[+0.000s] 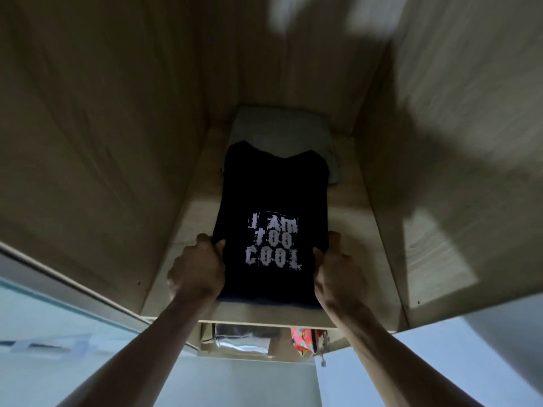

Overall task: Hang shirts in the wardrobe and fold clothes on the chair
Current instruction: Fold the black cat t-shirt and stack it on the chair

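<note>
Pale wooden wardrobe walls (102, 148) rise on both sides of a dim compartment, seen from just below its shelf (361, 230). Both bare forearms reach up and forward into the opening, roughly parallel, wrists straight.

On the left, the left hand (195, 267) grips the near left edge of a folded black T-shirt (273, 186): its thumb lies on top of the cloth beside the print, and the remaining fingers curl around and under the edge. On the right, the right hand (339, 270) holds the opposite edge in a mirrored way, thumb on the cloth's top, fingers wrapped at the side, knuckles toward the compartment's right wall.

Between the two hands the shirt lies flat on the shelf, lengthwise into the compartment, its near edge close to the shelf's front lip. White distressed lettering (273, 245) on it reads "I AM TOO COOL". Its far end overlaps a pale grey folded item (282, 133) that sits at the back of the shelf against the rear wall.

Below the shelf's front lip, a lower compartment shows a shiny packet (241, 339) on the left and a brightly coloured patterned cloth (302, 340) on the right. Light blue-white surfaces (58, 333) fill the lower corners of the view.
</note>
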`<act>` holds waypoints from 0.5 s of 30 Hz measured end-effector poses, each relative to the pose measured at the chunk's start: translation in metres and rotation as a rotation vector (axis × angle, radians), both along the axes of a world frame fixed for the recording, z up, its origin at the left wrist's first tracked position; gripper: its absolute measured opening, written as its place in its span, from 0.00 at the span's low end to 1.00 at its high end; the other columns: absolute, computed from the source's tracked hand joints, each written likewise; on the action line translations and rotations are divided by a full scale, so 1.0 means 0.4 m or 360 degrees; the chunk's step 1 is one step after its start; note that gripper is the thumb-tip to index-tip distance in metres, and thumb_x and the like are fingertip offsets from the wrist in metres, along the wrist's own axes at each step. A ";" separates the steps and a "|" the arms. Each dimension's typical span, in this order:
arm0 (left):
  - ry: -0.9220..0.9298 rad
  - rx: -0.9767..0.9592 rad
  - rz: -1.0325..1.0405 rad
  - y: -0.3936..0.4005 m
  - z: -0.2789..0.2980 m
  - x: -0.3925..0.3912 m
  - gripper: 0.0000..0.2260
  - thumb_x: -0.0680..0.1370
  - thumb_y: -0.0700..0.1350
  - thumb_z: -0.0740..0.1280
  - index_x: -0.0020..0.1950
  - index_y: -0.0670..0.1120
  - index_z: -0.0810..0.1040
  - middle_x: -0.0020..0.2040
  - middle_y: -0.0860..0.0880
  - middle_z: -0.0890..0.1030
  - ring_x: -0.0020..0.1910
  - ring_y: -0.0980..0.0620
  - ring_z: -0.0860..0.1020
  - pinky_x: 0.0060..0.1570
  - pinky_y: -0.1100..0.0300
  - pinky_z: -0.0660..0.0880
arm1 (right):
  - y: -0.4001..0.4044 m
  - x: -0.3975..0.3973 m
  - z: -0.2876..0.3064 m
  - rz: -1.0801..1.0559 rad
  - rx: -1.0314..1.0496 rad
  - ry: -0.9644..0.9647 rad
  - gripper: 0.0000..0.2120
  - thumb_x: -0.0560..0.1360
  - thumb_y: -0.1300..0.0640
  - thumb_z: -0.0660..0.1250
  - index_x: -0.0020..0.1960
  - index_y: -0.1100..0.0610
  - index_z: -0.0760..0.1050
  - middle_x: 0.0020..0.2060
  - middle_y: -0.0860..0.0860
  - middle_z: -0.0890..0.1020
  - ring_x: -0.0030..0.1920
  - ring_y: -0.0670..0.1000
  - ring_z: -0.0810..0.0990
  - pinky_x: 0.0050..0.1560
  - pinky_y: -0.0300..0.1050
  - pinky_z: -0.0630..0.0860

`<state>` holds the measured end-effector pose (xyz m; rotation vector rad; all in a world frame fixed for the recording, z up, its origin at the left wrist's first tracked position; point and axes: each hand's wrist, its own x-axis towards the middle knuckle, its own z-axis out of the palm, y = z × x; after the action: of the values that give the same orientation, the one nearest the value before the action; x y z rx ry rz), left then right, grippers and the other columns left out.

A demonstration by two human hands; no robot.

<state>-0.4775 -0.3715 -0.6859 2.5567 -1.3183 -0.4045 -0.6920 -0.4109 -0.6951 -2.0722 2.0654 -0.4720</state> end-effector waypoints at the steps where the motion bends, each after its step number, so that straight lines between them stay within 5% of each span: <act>1: -0.0067 -0.0011 -0.0054 0.011 -0.002 -0.006 0.19 0.84 0.58 0.51 0.58 0.44 0.70 0.55 0.38 0.79 0.55 0.35 0.78 0.44 0.50 0.69 | 0.010 0.004 -0.013 0.0051 -0.0061 0.0066 0.20 0.81 0.47 0.64 0.67 0.57 0.69 0.37 0.55 0.84 0.33 0.60 0.83 0.30 0.45 0.70; 4: -0.0195 -0.0076 -0.0089 0.039 -0.007 -0.025 0.16 0.84 0.56 0.50 0.56 0.45 0.67 0.53 0.40 0.81 0.51 0.36 0.81 0.40 0.52 0.67 | 0.029 0.005 -0.034 0.0091 -0.0154 0.0228 0.18 0.76 0.53 0.72 0.62 0.58 0.73 0.30 0.54 0.83 0.24 0.58 0.81 0.23 0.45 0.73; 10: -0.0370 -0.0234 -0.0004 0.065 -0.033 -0.032 0.13 0.82 0.54 0.58 0.47 0.46 0.70 0.36 0.44 0.82 0.32 0.41 0.81 0.28 0.60 0.61 | 0.049 -0.016 -0.031 0.0088 -0.0209 0.0314 0.21 0.77 0.47 0.67 0.65 0.57 0.75 0.39 0.55 0.84 0.30 0.57 0.83 0.26 0.43 0.75; 15: -0.0199 -0.0240 -0.0073 0.087 -0.017 -0.017 0.13 0.84 0.54 0.52 0.56 0.47 0.69 0.51 0.45 0.79 0.50 0.41 0.80 0.37 0.50 0.73 | 0.056 -0.024 -0.008 0.0069 -0.0027 0.0312 0.22 0.78 0.49 0.66 0.68 0.53 0.65 0.53 0.55 0.77 0.47 0.57 0.80 0.33 0.45 0.69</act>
<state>-0.4845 -0.3368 -0.6928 2.4652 -1.3952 -0.1485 -0.7016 -0.3886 -0.6982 -2.2495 2.1215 -0.2911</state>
